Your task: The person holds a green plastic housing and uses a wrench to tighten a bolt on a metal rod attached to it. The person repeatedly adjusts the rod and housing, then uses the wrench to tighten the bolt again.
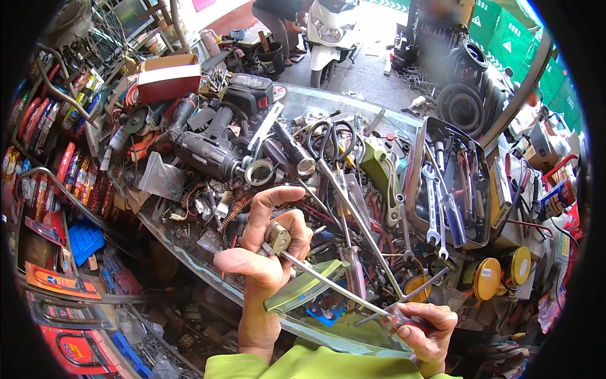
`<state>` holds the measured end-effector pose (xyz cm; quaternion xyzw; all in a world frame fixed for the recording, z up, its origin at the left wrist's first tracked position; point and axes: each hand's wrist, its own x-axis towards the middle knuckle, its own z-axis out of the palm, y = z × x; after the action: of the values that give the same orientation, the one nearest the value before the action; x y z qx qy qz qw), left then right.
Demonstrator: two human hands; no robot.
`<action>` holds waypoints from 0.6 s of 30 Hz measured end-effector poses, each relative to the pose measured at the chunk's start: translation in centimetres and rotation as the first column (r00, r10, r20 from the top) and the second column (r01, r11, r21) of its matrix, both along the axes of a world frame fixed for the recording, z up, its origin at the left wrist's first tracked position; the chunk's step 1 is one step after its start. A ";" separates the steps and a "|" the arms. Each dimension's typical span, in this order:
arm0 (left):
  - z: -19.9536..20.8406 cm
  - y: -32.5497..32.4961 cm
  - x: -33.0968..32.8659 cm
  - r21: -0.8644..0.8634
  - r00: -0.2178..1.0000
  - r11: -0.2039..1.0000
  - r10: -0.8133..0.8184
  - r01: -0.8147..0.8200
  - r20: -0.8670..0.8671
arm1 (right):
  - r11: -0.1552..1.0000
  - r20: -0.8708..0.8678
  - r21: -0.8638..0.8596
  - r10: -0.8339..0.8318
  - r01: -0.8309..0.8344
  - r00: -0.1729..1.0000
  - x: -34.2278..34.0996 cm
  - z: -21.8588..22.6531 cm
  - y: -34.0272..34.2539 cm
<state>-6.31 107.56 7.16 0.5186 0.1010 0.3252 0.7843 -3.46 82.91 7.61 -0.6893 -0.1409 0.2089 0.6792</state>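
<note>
In the middle of the head view, my left hand [260, 268] is curled around a small, brass-coloured metal block [276, 239]. Its thumb and index finger stick out, while the other fingers hold the block. At the lower right, my right hand [432, 331] grips the clear reddish handle of a screwdriver [341, 288]. The long shaft slants up to the left, and its tip meets the block's lower end; whether it sits inside a slot is too small to tell. Just behind the shaft lies a flat green piece [306, 287]. A long T-handle wrench [365, 228] rests beyond, its crossbar near my right hand.
A glass-topped counter [372, 114] is heaped with tools: a black power drill [211, 151], black-handled scissors [331, 139], and a metal tray [413, 180] with spanners [433, 205]. Yellow-lidded tins [487, 279] stand right. Beyond are a white scooter [327, 38] and a person [278, 25].
</note>
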 end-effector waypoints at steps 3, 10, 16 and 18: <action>0.0 0.1 -0.1 0.010 1.000 1.000 -0.018 0.018 0.006 | 1.000 0.005 0.004 0.004 -0.004 1.000 0.0 0.2 0.0; -0.1 0.0 -0.2 0.362 0.980 0.927 0.153 -0.098 -0.125 | 0.992 0.384 -0.078 0.124 -0.102 0.915 0.0 0.0 -1.0; -0.6 0.0 -0.7 0.431 0.985 0.898 0.146 -0.093 -0.092 | 0.983 0.484 -0.063 0.183 -0.175 0.856 0.4 1.0 -0.5; -0.9 0.1 -0.7 0.414 0.986 0.904 0.148 -0.104 -0.077 | 0.982 0.528 -0.094 0.189 -0.164 0.828 0.3 1.3 -0.2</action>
<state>-7.01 107.69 6.28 0.6798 0.1059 0.3611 0.6295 -3.18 82.73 8.93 -0.7189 -0.3827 0.0739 0.5755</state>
